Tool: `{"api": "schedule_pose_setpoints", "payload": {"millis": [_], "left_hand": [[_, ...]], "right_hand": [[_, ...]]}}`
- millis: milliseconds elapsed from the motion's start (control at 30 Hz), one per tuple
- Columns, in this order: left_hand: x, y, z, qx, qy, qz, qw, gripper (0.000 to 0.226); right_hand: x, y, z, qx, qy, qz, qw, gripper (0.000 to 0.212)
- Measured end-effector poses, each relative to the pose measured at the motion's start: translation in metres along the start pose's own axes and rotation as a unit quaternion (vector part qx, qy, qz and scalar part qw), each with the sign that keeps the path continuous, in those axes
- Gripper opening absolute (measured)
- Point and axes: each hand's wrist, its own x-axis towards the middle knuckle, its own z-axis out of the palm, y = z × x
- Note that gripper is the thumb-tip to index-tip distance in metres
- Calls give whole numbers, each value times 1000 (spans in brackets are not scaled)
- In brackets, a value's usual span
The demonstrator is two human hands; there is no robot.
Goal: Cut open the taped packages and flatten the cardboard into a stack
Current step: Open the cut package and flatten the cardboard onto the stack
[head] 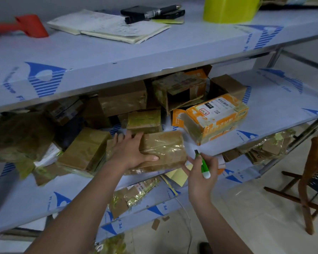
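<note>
**Taped package held at the shelf edge**

We see the left hand (130,153) gripping a brown taped package (163,151) at the front edge of the middle shelf (275,107), thumb along its near face and fingers over its far left end. The right hand (202,171) clasps a green box cutter (202,165) just right of the package, blade tip raised. An orange box (217,118) lies behind, among other cardboard packages.

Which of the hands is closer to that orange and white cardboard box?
Right. The right hand, holding a green cutter, sits just below the orange and white cardboard box; the left hand lies farther left.
</note>
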Motion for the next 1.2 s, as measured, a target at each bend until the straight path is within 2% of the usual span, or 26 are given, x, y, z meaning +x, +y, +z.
{"api": "schedule_pose_setpoints", "payload": {"millis": [100, 200, 300, 400, 533, 667, 733, 967, 1000, 1067, 1200], "left_hand": [[4, 0, -7, 22, 40, -41, 998, 93], [8, 2, -9, 58, 60, -49, 995, 83], [8, 8, -6, 40, 76, -53, 995, 72], [6, 20, -2, 26, 101, -52, 993, 60], [0, 38, 4, -16, 115, -78, 990, 56], [-7, 42, 10, -129, 117, -153, 973, 57], [-10, 43, 15, -148, 123, -169, 967, 60], [-19, 51, 18, -264, 99, -161, 946, 54], [-19, 53, 20, -315, 95, -144, 933, 48], [-24, 59, 22, -440, 63, -125, 887, 40], [-36, 66, 19, -560, -85, -129, 814, 63]], "right_hand": [[14, -6, 11, 10, -52, -12, 999, 16], [19, 4, 13, -28, -25, -31, 999, 16], [8, 23, 8, -41, 10, -35, 998, 19], [-6, 35, 9, -31, -17, -15, 999, 15], [1, 26, 15, -42, -51, -38, 997, 8], [8, 10, 4, -78, -66, -112, 988, 16], [2, 7, -2, -97, -73, -136, 983, 14], [-7, -11, -8, -9, -14, -95, 995, 16], [-6, -13, -8, -13, 1, -99, 995, 15], [4, -17, -12, -20, 46, -106, 993, 16], [40, -13, -27, -36, 126, -95, 987, 16]]}}
